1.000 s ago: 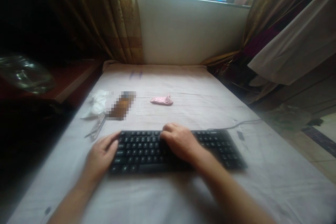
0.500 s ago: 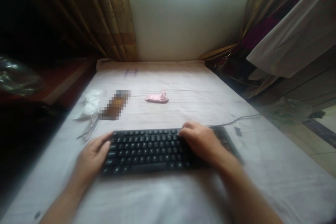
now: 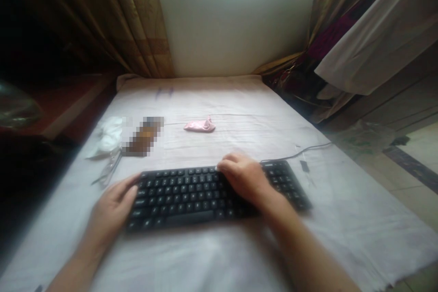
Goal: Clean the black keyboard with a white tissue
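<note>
A black keyboard [image 3: 191, 194] lies across the pale cloth-covered table [image 3: 239, 114]. My left hand [image 3: 109, 210] rests against the keyboard's left end, fingers stretched out along its edge. My right hand [image 3: 244, 178] lies on the upper key rows right of centre. Its fingers are curled down onto the keys, and whatever is under them is hidden. The keyboard's thin cable [image 3: 301, 149] runs off from its right rear corner.
A small pink crumpled item [image 3: 200, 125] lies behind the keyboard. At the left are a white wad [image 3: 107, 137], a blurred brown object [image 3: 142, 136] and thin metal scissors or tweezers [image 3: 106, 172]. Curtains and a wall stand behind. The table's right edge drops to the floor.
My right hand slid from the keyboard's middle toward its right part, then came back a little to the left. The left hand stayed at the left end. The view tilted down.
</note>
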A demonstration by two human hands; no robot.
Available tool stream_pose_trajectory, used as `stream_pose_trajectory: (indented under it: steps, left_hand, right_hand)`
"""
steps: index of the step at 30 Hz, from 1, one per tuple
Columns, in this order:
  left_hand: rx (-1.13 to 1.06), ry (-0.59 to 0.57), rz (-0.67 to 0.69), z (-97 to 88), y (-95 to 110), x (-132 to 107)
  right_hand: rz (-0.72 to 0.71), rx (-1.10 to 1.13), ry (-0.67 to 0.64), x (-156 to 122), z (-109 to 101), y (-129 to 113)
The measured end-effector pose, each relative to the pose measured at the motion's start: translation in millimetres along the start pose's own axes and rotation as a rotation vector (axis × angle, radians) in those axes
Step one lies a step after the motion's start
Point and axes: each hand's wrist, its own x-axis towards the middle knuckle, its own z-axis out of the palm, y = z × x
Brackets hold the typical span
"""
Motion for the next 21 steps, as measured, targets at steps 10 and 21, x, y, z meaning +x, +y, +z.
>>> stream_pose_trajectory:
  steps: [10, 21]
  left_hand:
    - [-0.012, 0.001, 0.018, 0.2, 5.1, -1.2]
    - [0.024, 0.006, 0.024, -1.1, 2.0, -0.8]
  right_hand:
    - [0.089, -0.008, -0.066, -13.0, -11.4, 19.0]
    - [0.110, 0.047, -0.111, -21.8, -19.3, 33.0]
